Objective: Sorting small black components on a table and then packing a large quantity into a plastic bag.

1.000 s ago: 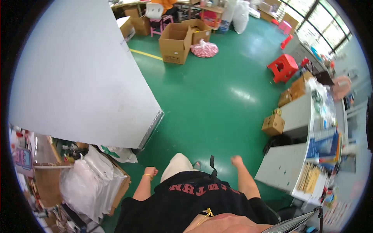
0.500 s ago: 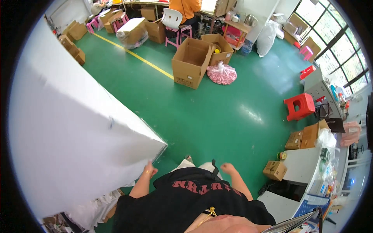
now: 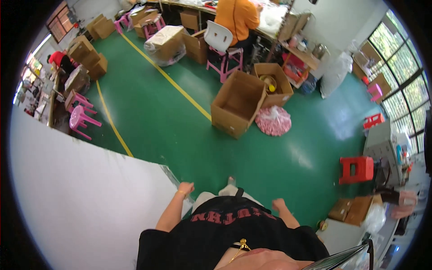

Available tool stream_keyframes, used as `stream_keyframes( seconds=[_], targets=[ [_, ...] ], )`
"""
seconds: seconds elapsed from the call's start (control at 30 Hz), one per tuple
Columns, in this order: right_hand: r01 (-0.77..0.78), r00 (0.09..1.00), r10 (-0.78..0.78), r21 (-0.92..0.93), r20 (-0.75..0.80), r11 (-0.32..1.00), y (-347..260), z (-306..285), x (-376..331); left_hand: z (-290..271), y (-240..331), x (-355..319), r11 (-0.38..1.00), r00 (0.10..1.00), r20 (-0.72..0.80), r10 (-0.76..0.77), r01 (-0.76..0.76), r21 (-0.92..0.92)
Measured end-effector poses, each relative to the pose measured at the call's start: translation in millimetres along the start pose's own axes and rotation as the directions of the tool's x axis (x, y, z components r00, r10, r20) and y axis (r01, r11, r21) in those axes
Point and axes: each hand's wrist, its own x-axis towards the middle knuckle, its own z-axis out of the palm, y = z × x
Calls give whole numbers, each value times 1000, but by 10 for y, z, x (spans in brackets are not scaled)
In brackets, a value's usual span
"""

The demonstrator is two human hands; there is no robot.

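Observation:
My left hand (image 3: pixel 186 188) hangs in front of my hip, close to the corner of the white wall (image 3: pixel 90 189). Its fingers are curled in and nothing shows in them. My right hand (image 3: pixel 278 204) is out at my other side over the green floor (image 3: pixel 256 164), also loosely closed, small and a little blurred, with nothing visible in it. Neither hand touches anything. Ahead of me stands an open cardboard box (image 3: pixel 234 108), beside a knotted clear bag of pink pieces (image 3: pixel 273 120). A second open box (image 3: pixel 275 83) with something yellow inside is just behind.
A red stool (image 3: pixel 355 170) and cardboard boxes (image 3: pixel 353 210) stand along the right. A person in orange (image 3: pixel 236 20) sits at the far workbench on a white-backed chair (image 3: pixel 219 36). Pink stools (image 3: pixel 83 119) are at the left, and another person in red (image 3: pixel 58 57) bends over farther back.
The view has moved forward past the white wall's corner, uncovering the left side of the room. The boxes and bag appear nearer and lower. Both arms have swung slightly; the hands stay closed.

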Motion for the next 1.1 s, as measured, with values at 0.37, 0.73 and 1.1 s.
stream_keyframes(
  seconds=[0.37, 0.73, 1.1],
  targets=[
    [524, 819, -145, 620, -555, 583, -2900, -5374, 2942, 622, -1150, -414, -227, 428, 347, -835, 306, -924],
    [753, 651, -740, -259, 168, 604, -2321, -3922, 4438, -2550, -2387, 1194, 905, 762, -507, -402, 413, -97],
    [659, 721, -631, -567, 287, 495, -4652, -6037, 6635, -4569, -3386, 2880, 364, 585, -7, -811, 495, -789]
  ],
)
